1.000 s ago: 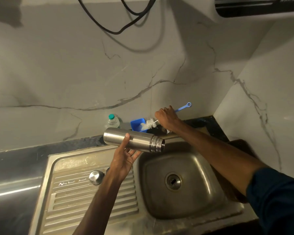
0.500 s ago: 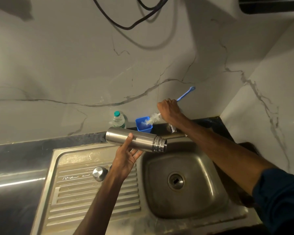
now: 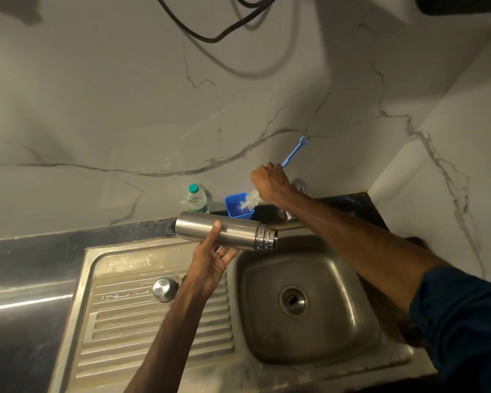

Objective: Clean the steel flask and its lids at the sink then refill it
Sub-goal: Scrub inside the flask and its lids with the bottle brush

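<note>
Holding steel flask (image 3: pixel 233 233) sideways just above sink (image 3: pixel 267 321), over divide betw. drainboard and basin, open threaded mouth twd basin. L hand (image 3: pixel 210 268) under it, thumb over top, fingers wrapped under the body. R hand (image 3: pixel 270 184) raised behind sink's back edge, fingers clamped on bottle brush (image 3: pixel 295 151): blue handle up-right, white bristles down at blue tub (image 3: pixel 238 212) behind sink. Steel lid (image 3: pixel 165 289) on sink's drainboard. Plastic water btl (image 3: pixel 196 199) on worktop (image 3: pixel 26 251) behind sink.

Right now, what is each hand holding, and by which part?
The left hand holds the flask by its mid-body. The right hand grips the brush between its bristles and blue handle.
</note>
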The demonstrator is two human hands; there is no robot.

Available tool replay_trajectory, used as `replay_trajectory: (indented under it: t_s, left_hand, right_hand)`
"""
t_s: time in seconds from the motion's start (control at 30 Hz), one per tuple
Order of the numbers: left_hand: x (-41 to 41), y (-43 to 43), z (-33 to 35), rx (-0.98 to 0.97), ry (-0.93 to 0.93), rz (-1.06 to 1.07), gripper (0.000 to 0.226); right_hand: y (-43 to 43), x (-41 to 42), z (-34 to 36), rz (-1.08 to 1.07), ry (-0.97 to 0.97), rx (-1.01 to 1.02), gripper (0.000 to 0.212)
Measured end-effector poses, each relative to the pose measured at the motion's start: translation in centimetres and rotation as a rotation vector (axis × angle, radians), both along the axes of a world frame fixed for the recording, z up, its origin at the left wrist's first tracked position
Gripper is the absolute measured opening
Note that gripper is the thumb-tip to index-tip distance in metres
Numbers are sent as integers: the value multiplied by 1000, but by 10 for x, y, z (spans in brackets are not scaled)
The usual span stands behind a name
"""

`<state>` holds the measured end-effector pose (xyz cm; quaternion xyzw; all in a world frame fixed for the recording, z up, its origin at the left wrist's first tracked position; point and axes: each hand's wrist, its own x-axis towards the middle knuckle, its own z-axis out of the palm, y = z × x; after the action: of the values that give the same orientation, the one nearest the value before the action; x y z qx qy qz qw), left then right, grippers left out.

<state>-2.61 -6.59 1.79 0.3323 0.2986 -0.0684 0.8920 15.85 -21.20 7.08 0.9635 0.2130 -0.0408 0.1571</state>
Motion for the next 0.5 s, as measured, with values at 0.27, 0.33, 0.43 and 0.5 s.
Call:
replay_trajectory:
  t_s: [0.27, 0.33, 0.43, 0.5]
  left_hand:
    - [-2, 6, -7, 26, -2, 6, 52]
    - [-3, 7, -6, 32, -19, 1, 55]
    - [-5, 7, -6, 37, -33, -7, 57]
    - [-7, 6, -4, 37, -30, -9, 63]
  right_hand:
    - [-9, -7, 1, -26, 16, 106, 22]
    - [-21, -13, 13, -82, 4, 187, 30]
    - [-44, -28, 37, -174, 4, 301, 24]
    - [-64, -42, 54, -230, -11, 380, 16]
